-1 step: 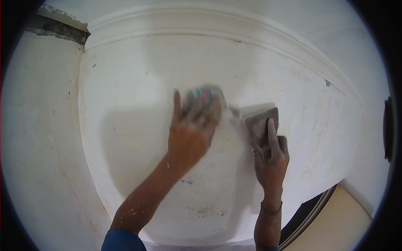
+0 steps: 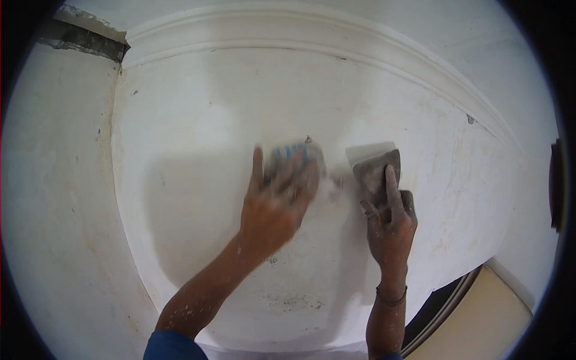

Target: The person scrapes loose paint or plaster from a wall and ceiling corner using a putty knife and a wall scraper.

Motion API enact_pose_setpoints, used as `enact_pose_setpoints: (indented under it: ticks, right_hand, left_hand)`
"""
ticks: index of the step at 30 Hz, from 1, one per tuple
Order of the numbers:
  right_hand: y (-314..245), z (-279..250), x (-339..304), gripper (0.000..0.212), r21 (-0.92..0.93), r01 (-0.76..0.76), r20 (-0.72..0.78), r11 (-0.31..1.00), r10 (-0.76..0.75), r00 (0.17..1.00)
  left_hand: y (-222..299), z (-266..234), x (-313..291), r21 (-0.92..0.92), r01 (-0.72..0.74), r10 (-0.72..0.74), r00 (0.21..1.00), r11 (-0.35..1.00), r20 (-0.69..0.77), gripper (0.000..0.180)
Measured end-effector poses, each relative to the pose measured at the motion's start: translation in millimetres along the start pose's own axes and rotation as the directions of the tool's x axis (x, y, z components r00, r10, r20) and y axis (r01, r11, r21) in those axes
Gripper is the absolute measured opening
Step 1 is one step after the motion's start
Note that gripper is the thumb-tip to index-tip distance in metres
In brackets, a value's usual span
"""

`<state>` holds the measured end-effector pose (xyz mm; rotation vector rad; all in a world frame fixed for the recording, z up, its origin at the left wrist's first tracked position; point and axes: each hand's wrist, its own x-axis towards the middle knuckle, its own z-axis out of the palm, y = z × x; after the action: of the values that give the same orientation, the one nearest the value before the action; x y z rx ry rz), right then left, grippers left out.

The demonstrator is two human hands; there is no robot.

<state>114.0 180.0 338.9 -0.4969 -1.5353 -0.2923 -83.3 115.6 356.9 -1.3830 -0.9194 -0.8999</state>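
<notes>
Fingers pressed together except for the raised forefinger-side digit, my left hand (image 2: 273,204) holds a greyish pad or folded sheet (image 2: 315,157) with blue marks against the white wall (image 2: 192,114). Motion blurs the hand and the pad, so its exact kind does not show. To the right, my right hand (image 2: 393,225) grips a putty knife (image 2: 373,174) with a wide, dirty grey blade. One finger lies along the blade, which points up and slightly left near the wall. The palm and fingers partly hide its handle. Dust and splashes coat both forearms.
Moulded cornice (image 2: 258,30) runs along the top of the wall. At the upper left is a dark broken gap (image 2: 84,41) beside the wall corner. Dark patches (image 2: 294,302) mark the plaster low down. A curved frame edge (image 2: 444,315) stands at the lower right.
My left hand and the pad have moved a little down the wall, uncovering a small dark mark above them. My right hand and the putty knife have shifted slightly upward.
</notes>
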Motion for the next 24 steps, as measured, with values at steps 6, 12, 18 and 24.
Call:
enact_pose_setpoints:
  ticks: [6, 12, 18, 24]
  right_hand:
    - [0.3, 2.9, 0.5, 0.069, 0.012, 0.059, 0.01, 0.998, -0.059, 0.998]
    - [4.1, 0.1, -11.1, 0.069, 0.067, 0.018, 0.008, 0.998, -0.019, 1.0]
    - [0.8, 8.5, -22.9, 0.072, 0.088, -0.025, -0.016, 0.996, 0.026, 1.0]
    - [-11.9, 7.9, -94.2, 0.068, 0.051, -0.211, 0.081, 0.976, 0.206, 0.975]
  left_hand:
    - [-33.7, -12.3, 23.9, 0.163, -0.026, 0.032, 0.999, 0.986, -0.03, 0.043]
    - [-13.0, 0.9, -19.8, -0.023, -0.038, 0.038, 0.999, 0.999, -0.007, 0.029]
    - [-1.9, 8.7, 5.9, 0.141, 0.037, -0.039, 0.999, 0.989, 0.011, 0.03]
    - [-24.4, -9.0, 42.9, 0.246, 0.081, -0.078, 0.997, 0.966, -0.023, 0.035]
